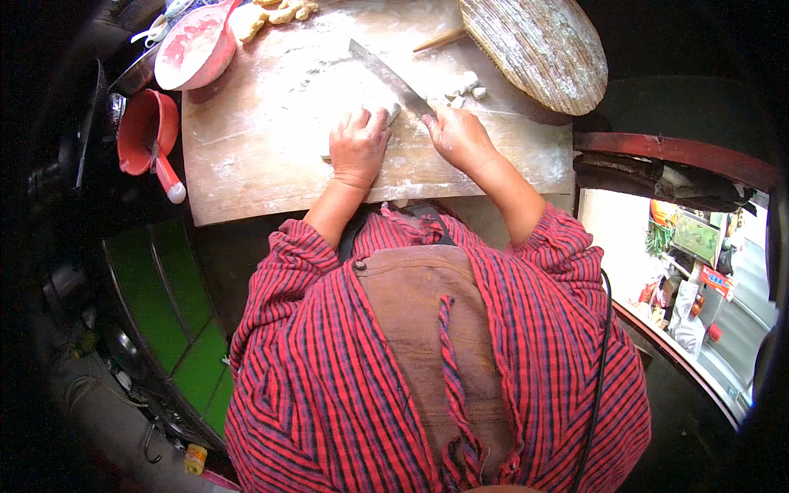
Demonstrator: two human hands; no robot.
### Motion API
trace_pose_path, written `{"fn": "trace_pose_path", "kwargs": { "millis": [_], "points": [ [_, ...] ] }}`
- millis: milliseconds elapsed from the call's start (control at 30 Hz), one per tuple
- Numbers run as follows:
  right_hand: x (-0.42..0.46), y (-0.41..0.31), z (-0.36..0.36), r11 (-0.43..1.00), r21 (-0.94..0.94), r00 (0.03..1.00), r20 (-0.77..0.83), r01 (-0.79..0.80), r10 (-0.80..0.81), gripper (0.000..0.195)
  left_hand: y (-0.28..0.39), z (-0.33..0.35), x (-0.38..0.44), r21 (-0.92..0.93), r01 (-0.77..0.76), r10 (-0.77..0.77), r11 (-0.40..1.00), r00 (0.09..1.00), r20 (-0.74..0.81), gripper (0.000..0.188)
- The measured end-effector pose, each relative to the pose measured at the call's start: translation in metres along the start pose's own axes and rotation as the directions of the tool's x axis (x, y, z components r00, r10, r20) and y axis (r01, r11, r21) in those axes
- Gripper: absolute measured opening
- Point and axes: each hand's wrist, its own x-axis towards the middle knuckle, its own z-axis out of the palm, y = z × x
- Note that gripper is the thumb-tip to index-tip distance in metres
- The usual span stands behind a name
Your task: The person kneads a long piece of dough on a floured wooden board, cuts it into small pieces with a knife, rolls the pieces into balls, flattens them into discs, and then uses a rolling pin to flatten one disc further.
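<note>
My left hand (360, 146) lies over a strip of pale dough (392, 113) on the floured wooden board (246, 179). The fingers cover most of the dough, and one end shows past the fingertips. In my right hand (461, 137) is the handle of a long kitchen knife (388, 77). Its blade points away to the upper left, beyond the dough end. Several small cut dough pieces (470, 80) sit just past my right hand. White flour is spread thickly across the middle of the board, where glare hides detail.
A round slatted tray (536, 52) dusted with flour overhangs the board's far right, a tapered wooden stick (439, 40) beside it. Far left are a pink scoop (197, 49) with flour and ginger root (271, 17). A red dipper (148, 132) hangs near the left edge.
</note>
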Motion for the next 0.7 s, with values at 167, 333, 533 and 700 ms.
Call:
{"fn": "trace_pose_path", "kwargs": {
  "millis": [167, 333, 533, 700],
  "points": [
    [-0.008, -0.016, -0.006, 1.000, -0.004, 0.999, 0.054, 0.000, 0.000, 0.022, 0.001, -0.001, 0.001, -0.013, -0.017, 0.017, 1.000, 1.000, -0.003, 0.032],
    [-0.008, -0.017, -0.007, 0.996, -0.062, 0.996, 0.076, 0.058, -0.053, 0.020, 0.002, -0.003, 0.002, -0.027, -0.024, 0.023, 0.999, 1.000, -0.014, 0.031],
    [0.003, -0.015, -0.001, 0.994, -0.096, 0.987, 0.157, 0.046, -0.031, 0.018, 0.001, -0.002, 0.001, -0.009, -0.029, 0.029, 1.000, 0.999, -0.040, 0.032],
    [0.017, -0.010, 0.016, 0.994, -0.110, 0.977, 0.215, 0.023, 0.001, 0.024, -0.003, 0.003, 0.001, -0.033, 0.023, -0.025, 0.999, 0.999, -0.044, 0.029]
  ]
}}
